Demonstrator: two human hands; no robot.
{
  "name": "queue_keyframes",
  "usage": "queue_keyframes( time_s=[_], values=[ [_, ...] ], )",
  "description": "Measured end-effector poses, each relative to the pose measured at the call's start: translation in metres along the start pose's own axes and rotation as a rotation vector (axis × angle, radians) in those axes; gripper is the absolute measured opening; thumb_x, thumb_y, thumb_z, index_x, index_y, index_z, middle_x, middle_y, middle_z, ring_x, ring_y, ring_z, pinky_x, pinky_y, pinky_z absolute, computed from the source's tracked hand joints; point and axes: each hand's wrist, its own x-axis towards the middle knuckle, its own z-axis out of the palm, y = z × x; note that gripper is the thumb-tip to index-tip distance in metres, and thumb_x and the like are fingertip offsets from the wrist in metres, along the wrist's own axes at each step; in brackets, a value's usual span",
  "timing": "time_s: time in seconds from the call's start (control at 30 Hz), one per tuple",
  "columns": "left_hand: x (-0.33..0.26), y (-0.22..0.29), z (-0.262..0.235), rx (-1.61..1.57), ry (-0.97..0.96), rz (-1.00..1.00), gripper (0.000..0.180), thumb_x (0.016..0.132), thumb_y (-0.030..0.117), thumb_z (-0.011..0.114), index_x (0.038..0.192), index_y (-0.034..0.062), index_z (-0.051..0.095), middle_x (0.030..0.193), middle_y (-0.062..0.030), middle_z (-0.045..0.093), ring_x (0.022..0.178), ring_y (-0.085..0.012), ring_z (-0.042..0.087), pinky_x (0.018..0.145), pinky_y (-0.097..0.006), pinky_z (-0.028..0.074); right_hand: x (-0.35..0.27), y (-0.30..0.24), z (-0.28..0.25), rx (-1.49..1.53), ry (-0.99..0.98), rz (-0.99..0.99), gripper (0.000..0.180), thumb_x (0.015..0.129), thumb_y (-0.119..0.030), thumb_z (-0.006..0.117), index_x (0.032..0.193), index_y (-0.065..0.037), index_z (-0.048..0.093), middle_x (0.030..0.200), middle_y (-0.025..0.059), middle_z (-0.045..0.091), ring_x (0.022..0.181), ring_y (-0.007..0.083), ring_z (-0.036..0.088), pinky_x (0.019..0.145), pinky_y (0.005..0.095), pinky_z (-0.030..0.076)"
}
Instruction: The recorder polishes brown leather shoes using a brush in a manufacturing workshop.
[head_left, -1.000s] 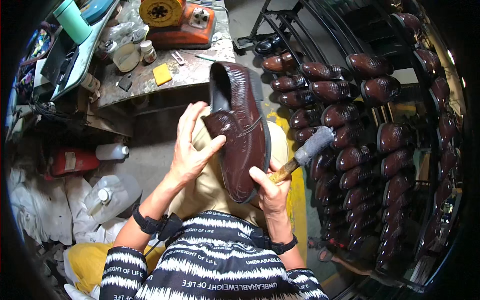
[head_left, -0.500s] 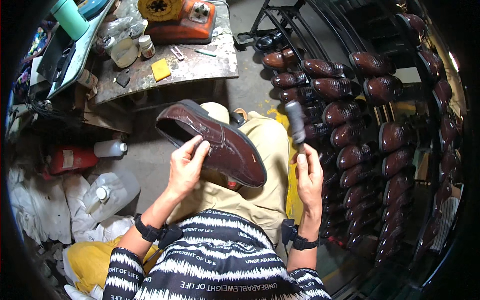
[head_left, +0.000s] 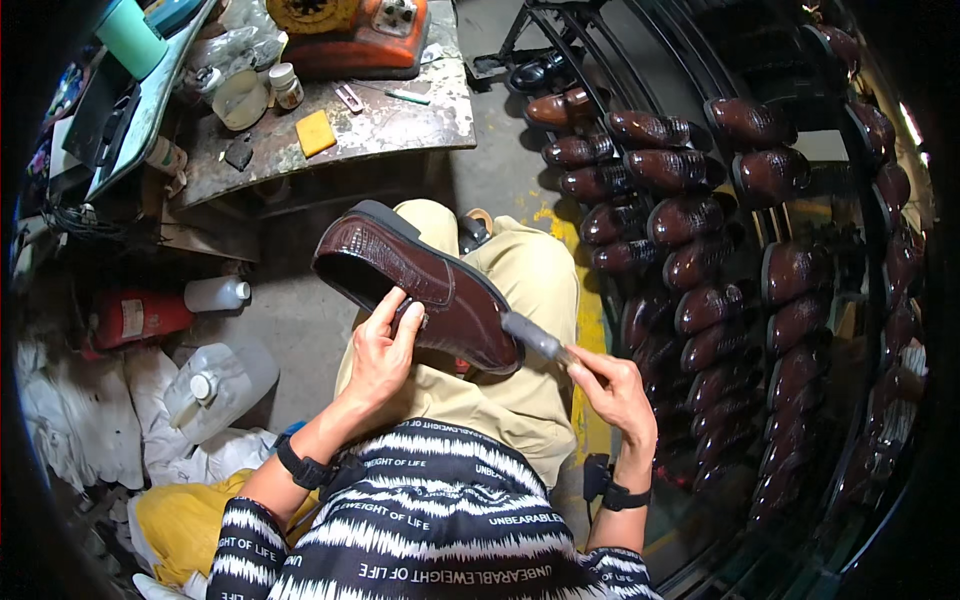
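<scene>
A glossy dark brown leather shoe (head_left: 440, 285) lies across my lap, its toe toward the right and its opening facing left. My left hand (head_left: 383, 350) is closed on it, fingers and thumb pinching the edge of the opening. In my right hand (head_left: 612, 390) is a thin-handled tool (head_left: 535, 336) with a long grey rounded head; blur hides its exact kind. The head's tip is at the shoe's side near the toe, and I cannot tell whether it touches. The shoe's dark sole edge shows along the far side.
On the right stands a dark metal rack (head_left: 690, 70) with rows of shiny brown shoes (head_left: 675, 170). A worn worktable (head_left: 420, 115) ahead bears an orange machine (head_left: 380, 45), a yellow block (head_left: 316, 132) and small jars. Plastic jugs (head_left: 220, 385) and a red container (head_left: 145, 315) lie left.
My right hand has swung the tool from upright, apart from the shoe, leftward and down to the toe area. My left hand keeps its hold, and the shoe has shifted only slightly.
</scene>
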Motion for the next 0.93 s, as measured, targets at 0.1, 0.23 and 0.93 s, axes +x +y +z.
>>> queue_keyframes(
  time_s=[0.1, 0.23, 0.93],
  values=[
    [0.004, -0.001, 0.002, -0.021, -0.011, 0.029, 0.033, 0.088, 0.015, 0.058, 0.113, -0.0059, 0.053, 0.087, -0.0099, 0.066, 0.079, -0.0103, 0.059, 0.07, -0.024, 0.047, -0.002, 0.008, 0.005, 0.069, 0.052, -0.08, 0.025, 0.082, -0.014, 0.06, 0.104, -0.002, 0.063, 0.084, 0.0187, 0.064, 0.072, 0.025, 0.064, 0.064, 0.0303, 0.048],
    [0.007, 0.002, 0.004, 0.015, -0.012, 0.064, 0.036, 0.088, 0.015, 0.057, 0.116, -0.0071, 0.051, 0.092, -0.0099, 0.065, 0.084, -0.0099, 0.058, 0.073, -0.024, 0.047, 0.014, 0.012, 0.029, 0.202, 0.093, -0.127, 0.027, 0.081, -0.018, 0.061, 0.104, -0.003, 0.063, 0.087, 0.0189, 0.064, 0.078, 0.0288, 0.065, 0.068, 0.0306, 0.049],
    [0.034, 0.039, -0.009, -0.485, -0.026, -0.056, 0.043, 0.089, 0.011, 0.054, 0.126, -0.006, 0.04, 0.106, -0.0075, 0.061, 0.093, -0.0097, 0.057, 0.086, -0.023, 0.043, 0.016, 0.004, 0.02, 0.831, 0.444, 0.087, 0.02, 0.084, -0.017, 0.063, 0.095, 0.0, 0.068, 0.064, -0.0045, 0.057, 0.052, 0.0015, 0.039, 0.048, 0.0186, 0.031]
  ],
)
